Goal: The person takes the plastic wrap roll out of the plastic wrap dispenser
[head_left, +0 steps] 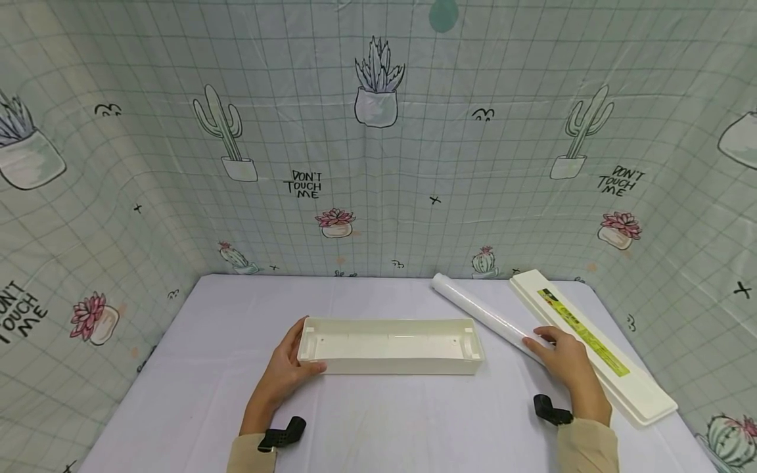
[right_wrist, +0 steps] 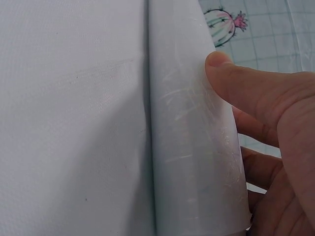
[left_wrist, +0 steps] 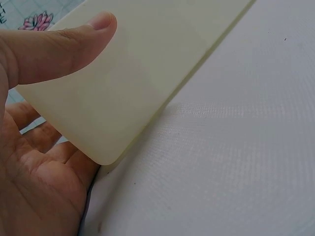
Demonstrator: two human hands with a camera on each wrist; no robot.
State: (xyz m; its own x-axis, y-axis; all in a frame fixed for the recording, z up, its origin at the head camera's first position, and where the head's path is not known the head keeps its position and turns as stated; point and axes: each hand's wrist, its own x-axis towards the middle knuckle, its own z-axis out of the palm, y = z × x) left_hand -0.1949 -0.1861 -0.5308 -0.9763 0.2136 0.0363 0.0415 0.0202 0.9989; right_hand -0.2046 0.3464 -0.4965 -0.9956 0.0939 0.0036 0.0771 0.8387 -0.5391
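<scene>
A cream, open-topped rectangular box lies lengthwise on the table. My left hand grips its left end, thumb along the front wall and the other fingers round the end; the left wrist view shows the thumb flat on the box wall. A roll of clear plastic film lies slanted to the right of the box. At its near end my right hand holds the roll, with the thumb on one side of the film roll and the fingers partly hidden behind.
A long cream lid with a yellow-green label lies slanted at the right, beside the roll and partly behind my right hand. White cloth covers the table. A printed grid curtain rises at the back and sides.
</scene>
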